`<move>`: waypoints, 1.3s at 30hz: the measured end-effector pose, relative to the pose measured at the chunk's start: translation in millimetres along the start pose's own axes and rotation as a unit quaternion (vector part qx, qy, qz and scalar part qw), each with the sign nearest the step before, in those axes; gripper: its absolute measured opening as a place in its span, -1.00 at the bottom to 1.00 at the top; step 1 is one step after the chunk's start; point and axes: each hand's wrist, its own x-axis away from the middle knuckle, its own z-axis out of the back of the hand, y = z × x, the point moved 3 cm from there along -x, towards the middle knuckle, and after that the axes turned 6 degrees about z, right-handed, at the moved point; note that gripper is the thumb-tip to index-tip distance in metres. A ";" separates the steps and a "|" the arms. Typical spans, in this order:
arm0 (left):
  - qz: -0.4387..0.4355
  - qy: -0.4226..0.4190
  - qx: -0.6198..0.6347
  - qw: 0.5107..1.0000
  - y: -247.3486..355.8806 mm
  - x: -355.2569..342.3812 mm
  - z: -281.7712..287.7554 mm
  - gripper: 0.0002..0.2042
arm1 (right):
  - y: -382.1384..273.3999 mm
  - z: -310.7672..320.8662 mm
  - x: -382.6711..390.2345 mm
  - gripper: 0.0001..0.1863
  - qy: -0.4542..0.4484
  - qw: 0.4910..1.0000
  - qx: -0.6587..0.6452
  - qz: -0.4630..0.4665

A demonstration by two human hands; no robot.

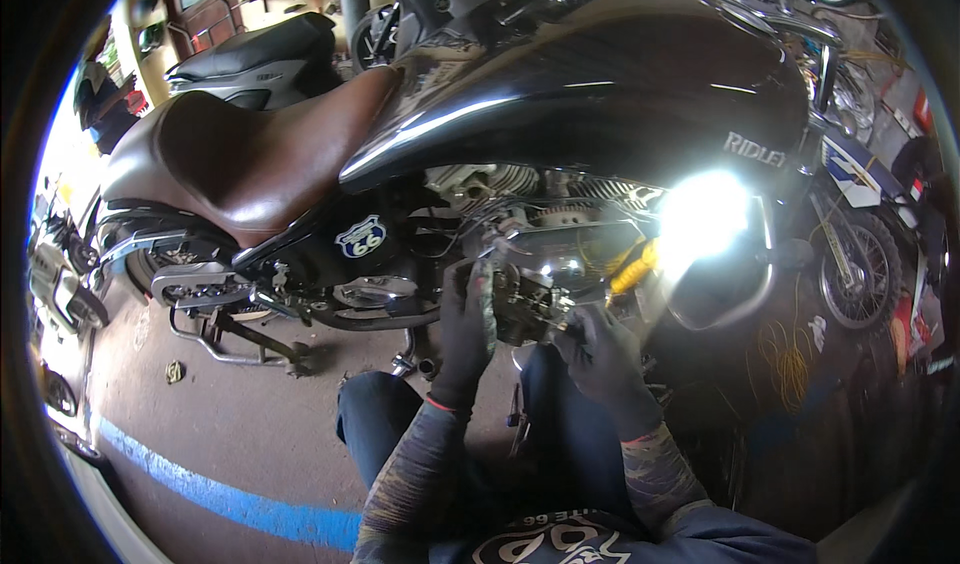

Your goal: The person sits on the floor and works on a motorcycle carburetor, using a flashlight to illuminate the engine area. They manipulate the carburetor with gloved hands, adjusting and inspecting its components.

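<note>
Between my two gloved hands, in front of the motorcycle's engine, is a carburetor, a compact dark metal body with silver fittings. My left hand, in a dark glove, is closed against its left side with the fingers pointing up. At its right end my right hand pinches a small silver fitting; the fingertips are partly hidden. Behind the hands is the motorcycle's exposed engine, with fins, cables and hoses. Above it sit the glossy black fuel tank and the brown leather seat.
A bright work lamp with a yellow handle glares right of the engine. Yellow cord lies coiled on the floor at right. Other motorcycles stand around, including a grey scooter behind. A blue line crosses the floor.
</note>
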 end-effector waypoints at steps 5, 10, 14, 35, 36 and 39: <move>0.001 -0.012 -0.016 1.000 5.2 -1.7 -3.3 -0.75 | 9.0 -10.8 1.3 -0.77 -0.024 0.998 -0.032 -0.052; -0.011 -0.014 -0.016 1.000 2.7 -1.4 -2.1 -0.75 | 13.1 -14.4 -0.1 -0.76 -0.050 0.990 -0.069 -0.109; -0.044 -0.021 -0.059 0.997 3.1 -1.4 0.9 -0.74 | 2.2 0.7 0.8 -0.72 -0.045 0.996 -0.049 -0.067; 0.011 0.001 -0.016 1.000 0.2 -10.4 8.5 -0.72 | 3.2 8.2 -13.2 -0.61 -0.070 0.948 -0.290 -0.111; 0.001 0.003 -0.002 1.000 4.1 -11.6 12.0 -0.72 | 4.6 5.3 -15.9 -0.62 -0.072 0.918 -0.365 -0.141; -0.019 0.018 -0.012 1.000 13.0 -14.4 26.5 -0.67 | 13.2 -3.4 -35.3 -0.62 -0.057 0.922 -0.371 -0.098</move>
